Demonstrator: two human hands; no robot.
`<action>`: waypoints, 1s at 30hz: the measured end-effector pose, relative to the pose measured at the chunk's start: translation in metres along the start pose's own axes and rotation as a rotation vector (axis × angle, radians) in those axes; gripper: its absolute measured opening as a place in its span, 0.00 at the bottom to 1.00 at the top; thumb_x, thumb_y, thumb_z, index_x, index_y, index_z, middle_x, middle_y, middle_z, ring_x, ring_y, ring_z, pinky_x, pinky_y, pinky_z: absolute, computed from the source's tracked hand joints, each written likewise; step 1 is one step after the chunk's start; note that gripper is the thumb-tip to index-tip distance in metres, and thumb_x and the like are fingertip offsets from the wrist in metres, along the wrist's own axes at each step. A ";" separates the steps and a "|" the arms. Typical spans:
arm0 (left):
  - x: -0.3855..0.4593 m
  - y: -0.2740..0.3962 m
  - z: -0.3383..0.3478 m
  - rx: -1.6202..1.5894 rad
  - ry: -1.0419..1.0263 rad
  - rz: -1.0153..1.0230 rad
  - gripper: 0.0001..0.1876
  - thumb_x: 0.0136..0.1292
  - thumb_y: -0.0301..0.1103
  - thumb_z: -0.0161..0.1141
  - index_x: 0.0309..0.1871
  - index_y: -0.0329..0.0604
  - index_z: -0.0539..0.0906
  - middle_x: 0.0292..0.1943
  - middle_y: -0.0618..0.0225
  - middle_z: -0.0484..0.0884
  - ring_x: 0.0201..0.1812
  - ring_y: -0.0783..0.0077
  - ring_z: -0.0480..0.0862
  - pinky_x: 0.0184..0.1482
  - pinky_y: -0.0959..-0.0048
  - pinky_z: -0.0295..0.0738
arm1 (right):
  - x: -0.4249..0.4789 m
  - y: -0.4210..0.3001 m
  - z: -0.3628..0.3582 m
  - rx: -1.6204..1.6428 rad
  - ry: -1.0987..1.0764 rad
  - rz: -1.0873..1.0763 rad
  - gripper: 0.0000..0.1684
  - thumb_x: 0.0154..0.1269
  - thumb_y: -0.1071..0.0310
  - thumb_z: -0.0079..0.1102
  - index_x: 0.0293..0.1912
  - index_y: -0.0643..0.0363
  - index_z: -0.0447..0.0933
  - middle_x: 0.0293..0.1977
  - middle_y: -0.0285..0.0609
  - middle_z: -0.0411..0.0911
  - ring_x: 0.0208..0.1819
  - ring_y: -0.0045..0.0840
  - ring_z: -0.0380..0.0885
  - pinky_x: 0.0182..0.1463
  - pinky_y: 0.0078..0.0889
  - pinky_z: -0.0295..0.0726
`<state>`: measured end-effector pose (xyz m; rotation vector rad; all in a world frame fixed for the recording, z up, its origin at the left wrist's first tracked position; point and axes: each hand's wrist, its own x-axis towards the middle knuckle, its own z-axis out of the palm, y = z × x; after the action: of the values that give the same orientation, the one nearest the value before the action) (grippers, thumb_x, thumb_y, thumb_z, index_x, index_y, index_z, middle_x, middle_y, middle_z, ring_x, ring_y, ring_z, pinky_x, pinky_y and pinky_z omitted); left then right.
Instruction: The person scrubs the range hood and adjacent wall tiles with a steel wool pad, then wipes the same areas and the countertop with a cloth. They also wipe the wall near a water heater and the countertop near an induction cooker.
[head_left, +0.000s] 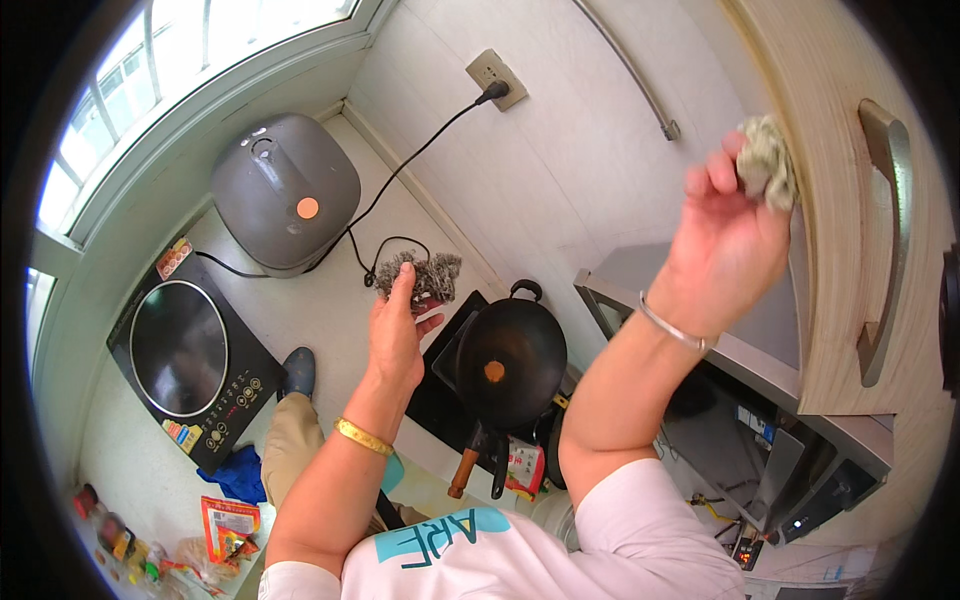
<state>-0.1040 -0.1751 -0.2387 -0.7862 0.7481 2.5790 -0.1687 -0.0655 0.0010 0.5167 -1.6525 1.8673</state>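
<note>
My left hand (397, 322), with a gold bracelet at the wrist, holds a grey steel-wool scourer (424, 279) between thumb and fingers above the white counter. My right hand (731, 217), wearing a silver bangle, is raised at the right and grips a crumpled pale green cloth (769, 163). The cloth touches the edge of a wood-grain cabinet door (832, 225) with a metal handle (889, 240). Below and between my hands, a black wok (514, 360) sits over a dark cooktop.
A grey rice cooker-like appliance (289, 191) stands by the window. Its black cord runs near a wall socket (496, 80). An induction cooker (180, 349) lies at the left, with food packets (229, 525) below it. A range hood (750, 307) is under the cabinet; a metal rail (630, 67) is on the wall.
</note>
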 end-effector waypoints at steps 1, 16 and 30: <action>0.001 -0.001 -0.001 0.005 -0.011 -0.004 0.18 0.67 0.50 0.56 0.47 0.45 0.75 0.40 0.71 0.80 0.39 0.74 0.78 0.40 0.72 0.75 | 0.006 0.005 0.004 0.036 -0.039 0.000 0.12 0.65 0.69 0.54 0.45 0.66 0.73 0.37 0.49 0.75 0.25 0.22 0.64 0.27 0.25 0.64; 0.003 -0.026 0.010 0.054 0.005 -0.060 0.19 0.66 0.51 0.57 0.46 0.44 0.74 0.40 0.70 0.81 0.39 0.75 0.78 0.38 0.75 0.75 | 0.066 0.075 0.032 0.272 -0.081 0.061 0.04 0.66 0.73 0.52 0.35 0.60 0.76 0.26 0.39 0.76 0.22 0.20 0.72 0.26 0.22 0.74; 0.002 -0.013 0.006 0.053 -0.010 -0.058 0.17 0.67 0.49 0.56 0.46 0.45 0.75 0.39 0.70 0.81 0.39 0.75 0.79 0.39 0.73 0.75 | 0.108 0.067 -0.051 0.087 0.051 0.023 0.04 0.64 0.75 0.50 0.38 0.63 0.74 0.30 0.43 0.75 0.26 0.24 0.71 0.29 0.25 0.72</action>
<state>-0.1022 -0.1605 -0.2410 -0.7668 0.7758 2.4990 -0.2885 -0.0003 0.0112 0.4841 -1.5565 1.9594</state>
